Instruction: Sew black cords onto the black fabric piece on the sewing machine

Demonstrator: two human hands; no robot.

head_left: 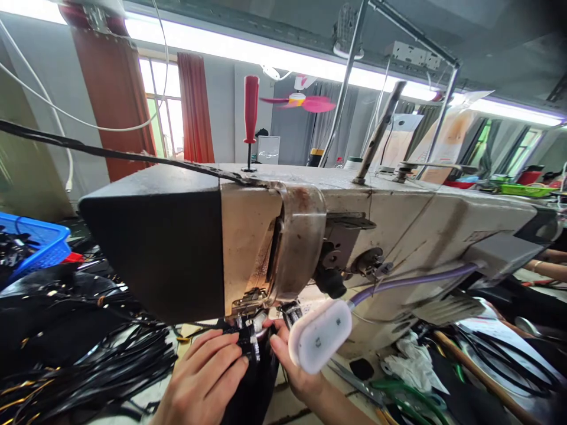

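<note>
Below the head of a sewing machine (252,236), black material (252,383) lies near the needle area, with a narrow dark strap and a shiny buckle-like part (256,345) on it. My left hand (201,372) rests its bent fingers on the left side of this material, gripping its edge. On the right, my right hand (296,360) pinches the material between thumb and fingers, close to the presser foot (254,321). A white lamp head (321,336) on a purple flexible neck hides part of the right hand. The needle itself cannot be made out.
A pile of black straps (110,348) fills the left side, near a blue basket (39,242). Scissors (358,378), green-handled tools (403,398) and crumpled white material (411,360) lie at right. A red screwdriver (250,112) stands upright on the machine. Another person's arm (544,268) shows far right.
</note>
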